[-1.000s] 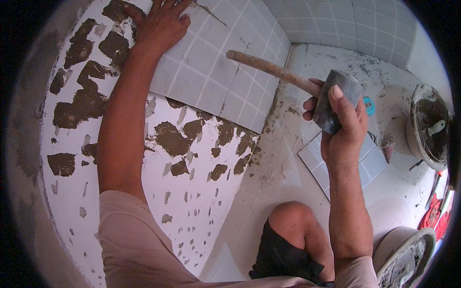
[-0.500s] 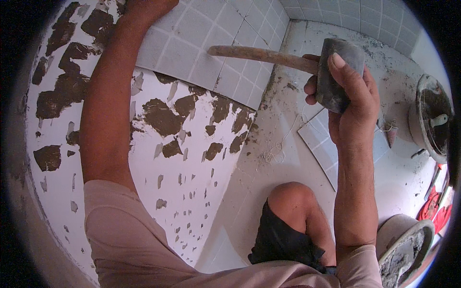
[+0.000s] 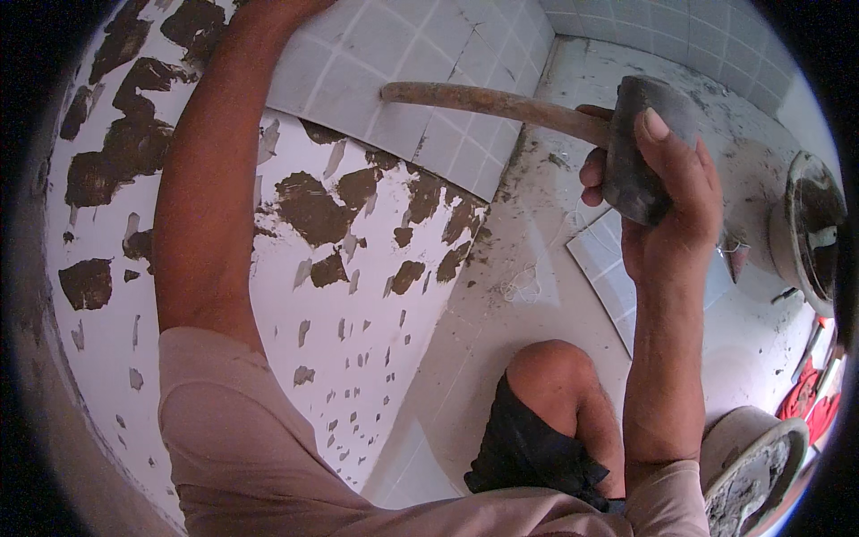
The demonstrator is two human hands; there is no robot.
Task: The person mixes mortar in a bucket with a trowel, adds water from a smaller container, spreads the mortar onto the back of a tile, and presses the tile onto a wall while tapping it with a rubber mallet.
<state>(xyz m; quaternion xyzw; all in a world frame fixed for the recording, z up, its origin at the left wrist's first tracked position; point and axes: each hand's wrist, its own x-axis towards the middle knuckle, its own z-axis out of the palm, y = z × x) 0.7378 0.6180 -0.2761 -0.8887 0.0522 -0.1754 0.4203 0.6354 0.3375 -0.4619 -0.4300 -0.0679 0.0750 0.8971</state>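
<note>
My right hand [image 3: 680,174] grips a rubber mallet [image 3: 637,134] by its dark cylindrical head, thumb laid over the side. The wooden handle points left, its end in front of the grey wall tiles [image 3: 385,54]; whether it touches them I cannot tell. My left arm reaches up along the wall to the upper edge, where only the edge of my left hand [image 3: 300,7] shows against the tiles; its fingers are out of sight. Below the tiles the white wall [image 3: 295,259] is chipped, with brown patches of rough backing exposed.
On the floor lie a loose tile [image 3: 598,268], tangled string [image 3: 522,285] and a cone-shaped plumb bob [image 3: 736,259]. Two buckets stand at the right, one with a light-handled tool [image 3: 821,237], the other holding grey mortar [image 3: 747,492]. Red cloth [image 3: 803,394] lies between them. My bent knee [image 3: 550,380] is below.
The view has shifted a little, so the wall tiles and floor sit slightly further right. The mallet's handle end has moved slightly left across the tiles; my right hand keeps its grip on the head.
</note>
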